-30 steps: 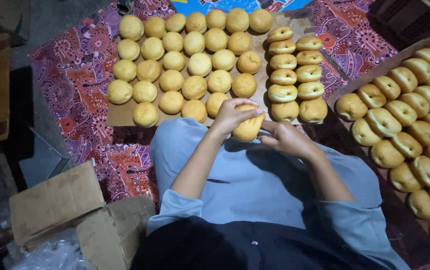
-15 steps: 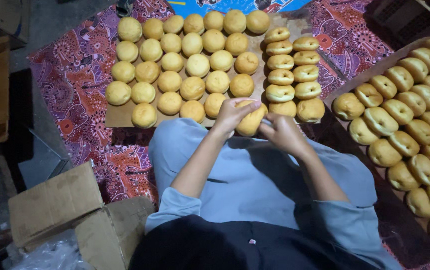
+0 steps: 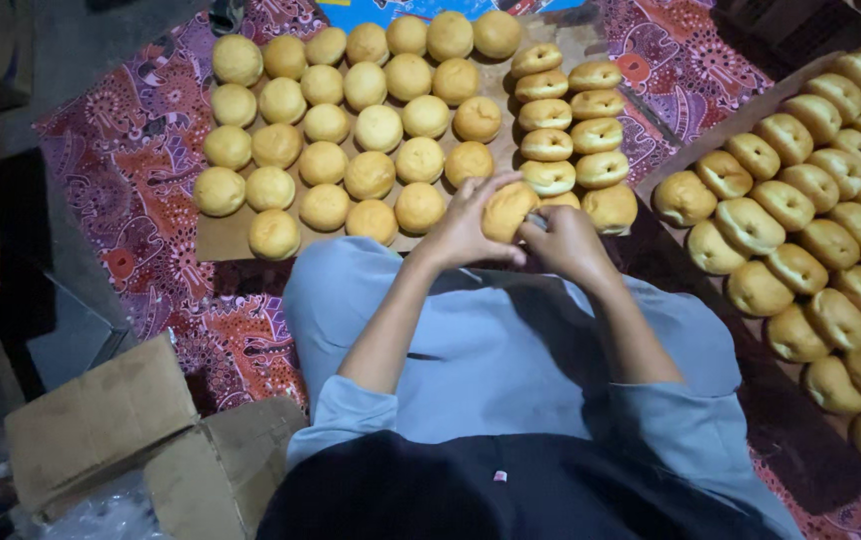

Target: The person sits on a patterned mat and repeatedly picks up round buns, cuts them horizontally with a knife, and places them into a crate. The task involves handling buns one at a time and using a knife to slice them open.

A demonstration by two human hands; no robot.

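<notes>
Over lap: both hands (image 3: 516,228) grip bun (image 3: 507,210); more buns (image 3: 351,130) beyond.

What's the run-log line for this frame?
left hand: holds bun | right hand: touching bun, small tool partly hidden | board: bun rows ahead | tray: buns at right

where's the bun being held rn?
Head view, centre: the bun sits between the left hand and right hand, just below the sliced buns on the board.
</notes>
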